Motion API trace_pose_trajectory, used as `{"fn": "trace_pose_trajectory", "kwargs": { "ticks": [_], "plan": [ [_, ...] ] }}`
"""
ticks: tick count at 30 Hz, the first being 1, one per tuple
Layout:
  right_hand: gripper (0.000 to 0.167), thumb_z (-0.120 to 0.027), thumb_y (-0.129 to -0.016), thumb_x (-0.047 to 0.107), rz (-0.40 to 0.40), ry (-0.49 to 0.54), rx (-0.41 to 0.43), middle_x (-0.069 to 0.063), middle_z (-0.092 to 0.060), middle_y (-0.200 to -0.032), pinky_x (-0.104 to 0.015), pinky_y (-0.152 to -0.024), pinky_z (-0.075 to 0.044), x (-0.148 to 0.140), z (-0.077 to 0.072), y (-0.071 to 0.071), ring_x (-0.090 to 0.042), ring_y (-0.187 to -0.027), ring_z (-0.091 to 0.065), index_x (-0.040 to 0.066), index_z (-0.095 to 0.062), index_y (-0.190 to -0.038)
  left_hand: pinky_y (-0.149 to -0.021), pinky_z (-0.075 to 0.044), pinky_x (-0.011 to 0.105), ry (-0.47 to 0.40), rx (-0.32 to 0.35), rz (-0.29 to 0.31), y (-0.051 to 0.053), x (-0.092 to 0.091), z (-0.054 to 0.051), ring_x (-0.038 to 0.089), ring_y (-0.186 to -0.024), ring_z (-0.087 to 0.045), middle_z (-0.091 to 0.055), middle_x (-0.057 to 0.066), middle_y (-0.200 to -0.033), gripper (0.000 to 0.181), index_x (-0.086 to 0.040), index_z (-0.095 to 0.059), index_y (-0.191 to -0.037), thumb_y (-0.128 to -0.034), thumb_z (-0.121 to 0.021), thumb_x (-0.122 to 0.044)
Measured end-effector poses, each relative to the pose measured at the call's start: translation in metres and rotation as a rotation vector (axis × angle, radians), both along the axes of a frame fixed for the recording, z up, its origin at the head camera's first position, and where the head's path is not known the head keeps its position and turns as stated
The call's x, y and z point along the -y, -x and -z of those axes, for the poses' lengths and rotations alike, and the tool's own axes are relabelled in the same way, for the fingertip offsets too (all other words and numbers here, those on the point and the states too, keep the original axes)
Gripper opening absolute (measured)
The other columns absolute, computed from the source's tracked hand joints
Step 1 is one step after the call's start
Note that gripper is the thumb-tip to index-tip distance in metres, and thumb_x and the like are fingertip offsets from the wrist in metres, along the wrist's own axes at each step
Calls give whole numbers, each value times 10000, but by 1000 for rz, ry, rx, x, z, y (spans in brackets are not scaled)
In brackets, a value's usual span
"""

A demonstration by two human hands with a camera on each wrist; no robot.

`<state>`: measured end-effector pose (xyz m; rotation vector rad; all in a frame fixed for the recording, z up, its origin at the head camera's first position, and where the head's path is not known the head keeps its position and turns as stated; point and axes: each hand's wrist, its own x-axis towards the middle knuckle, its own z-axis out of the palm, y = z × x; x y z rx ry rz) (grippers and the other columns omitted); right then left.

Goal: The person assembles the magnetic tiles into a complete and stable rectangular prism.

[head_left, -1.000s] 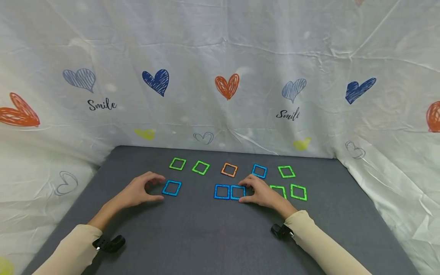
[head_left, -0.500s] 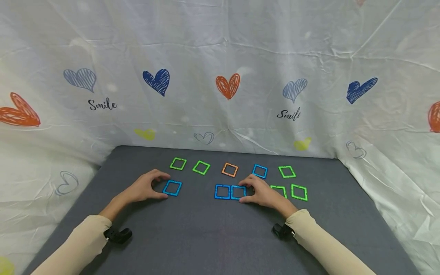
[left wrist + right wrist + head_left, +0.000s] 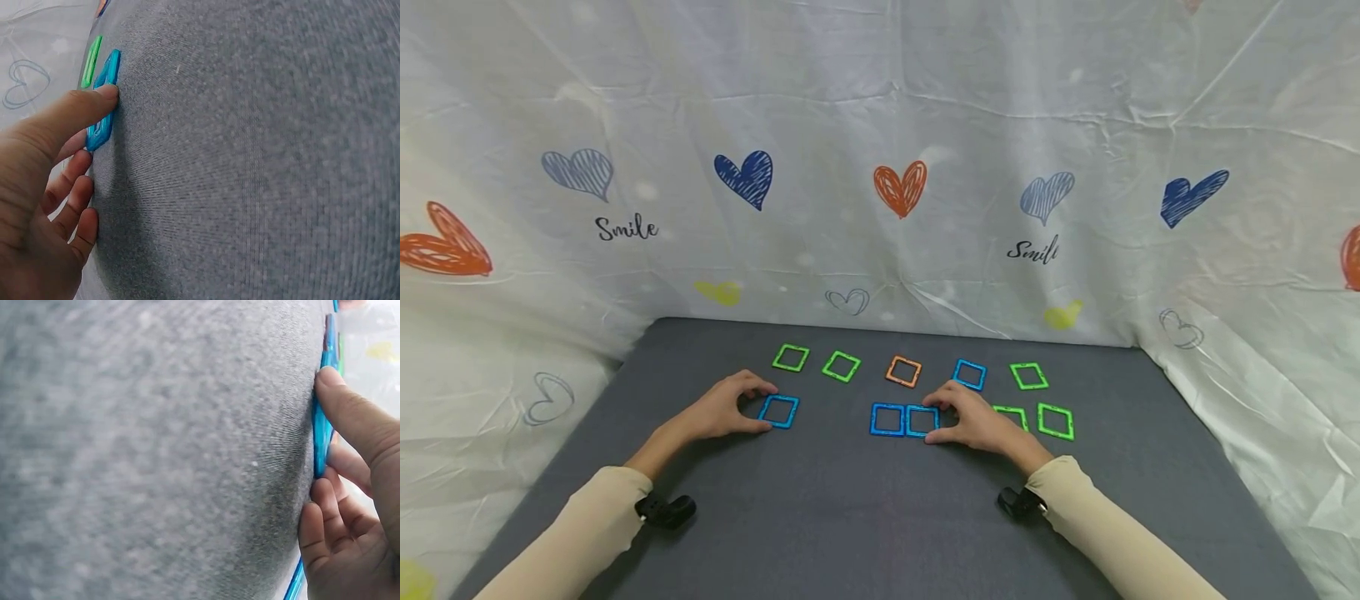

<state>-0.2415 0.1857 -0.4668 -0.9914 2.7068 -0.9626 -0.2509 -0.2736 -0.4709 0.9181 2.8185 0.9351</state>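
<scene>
In the head view my left hand (image 3: 722,408) grips a blue square frame (image 3: 794,413) at its left side, thumb near, fingers far. The left wrist view has the thumb of this hand (image 3: 44,162) on the blue frame (image 3: 112,65). Two more blue frames lie edge to edge: the left one (image 3: 872,419), and the right one (image 3: 922,437), which my right hand (image 3: 973,421) holds at its right side between thumb and fingers. Seen from the right wrist, the hand (image 3: 369,469) pinches the blue frame (image 3: 321,428). All three lie flat.
Behind, a row holds two green frames, one orange frame (image 3: 891,368), one blue frame (image 3: 972,363) and a green frame (image 3: 1030,364). Right of my right hand lie two green frames, one partly covered by it. A printed white cloth (image 3: 820,125) borders the grey table (image 3: 850,517).
My left hand has moved right to the left blue frame and taken hold of its side. The right hand has kept its hold on its frame.
</scene>
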Motion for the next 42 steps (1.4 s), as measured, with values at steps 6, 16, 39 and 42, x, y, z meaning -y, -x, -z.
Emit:
{"fn": "trace_pose_trajectory", "kwargs": {
  "ticks": [6,16,39,42],
  "plan": [
    [518,-849,-864,317,3,-2,19,-47,-570,-1176,-412,-864,-505,-1,-1,1,-226,-1034,-566,47,-682,-1274,-879,-496,508,-2,12,-34,0,-3,2,320,-1029,-586,-584,85,-1149,518,-62,-681,-1230,-817,-890,-295],
    [510,-845,-870,310,7,2,30,-58,-569,-1175,-410,-861,-508,-2,-1,1,-230,-1031,-563,51,-681,-1277,-870,-506,493,-20,21,-57,-2,-5,2,307,-1014,-604,-605,90,-1163,524,-65,-658,-1225,-814,-894,-287],
    [512,-841,-870,328,11,8,28,-54,-569,-1180,-404,-850,-508,-1,1,1,-227,-1028,-560,62,-680,-1276,-839,-506,470,35,41,18,-5,-2,-6,261,-993,-585,-596,63,-1163,535,-57,-682,-1254,-831,-877,-321],
    [511,-841,-871,328,9,11,33,-57,-568,-1182,-405,-854,-507,0,1,1,-228,-1033,-561,61,-680,-1277,-826,-507,467,30,40,15,-5,-1,-6,251,-974,-583,-601,57,-1146,523,-57,-686,-1237,-831,-878,-325]
  ]
}}
